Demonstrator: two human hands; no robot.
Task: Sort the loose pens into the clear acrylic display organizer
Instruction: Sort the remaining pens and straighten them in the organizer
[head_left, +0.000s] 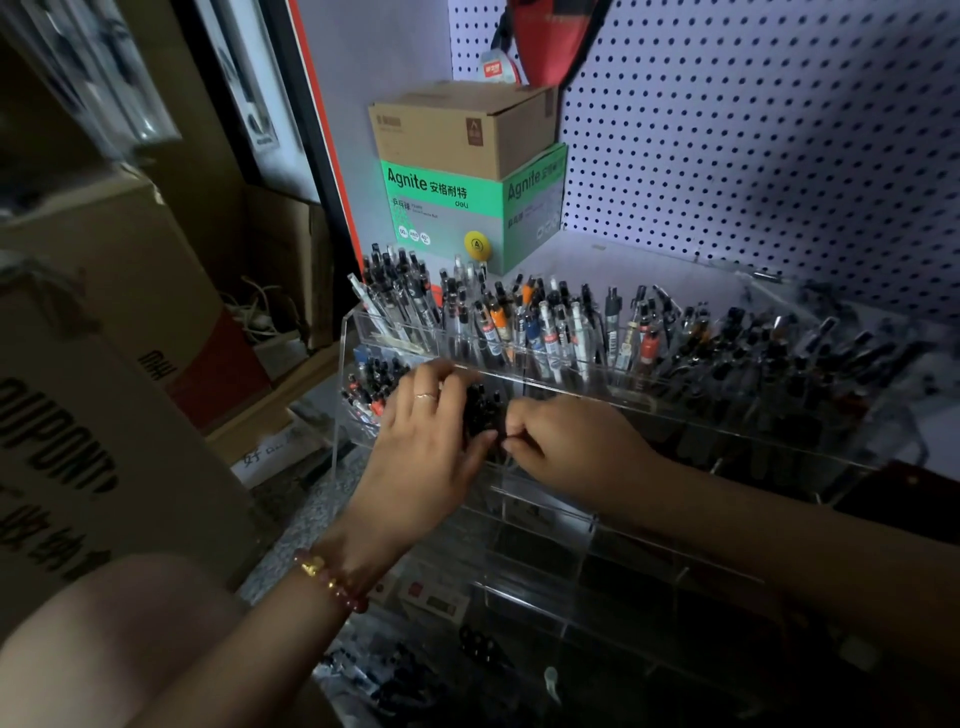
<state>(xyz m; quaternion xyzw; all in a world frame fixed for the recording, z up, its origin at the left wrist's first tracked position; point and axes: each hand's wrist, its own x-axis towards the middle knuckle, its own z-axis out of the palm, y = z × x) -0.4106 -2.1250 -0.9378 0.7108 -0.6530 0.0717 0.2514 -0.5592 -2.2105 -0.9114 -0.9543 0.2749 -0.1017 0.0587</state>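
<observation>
Clear acrylic display organizer (571, 385) stands before a white pegboard (753, 156), its top tier packed with upright pens (519, 322). At the 2nd tier, near its left end, the ringed left hand (421, 441) curls its fingers round a bunch of black pens (480, 410). The right hand (566, 447) meets the same bunch, thumb and forefinger pinched together; whether they grip a pen cannot be told.

the left hand (421, 447) wears a thin gold-coloured ring (426, 397) on one finger. a bracelet (332, 582) of round reddish-pink beads, with a chunky gold charm and a small gold bead, circles the left wrist. both forearms are bare.
</observation>
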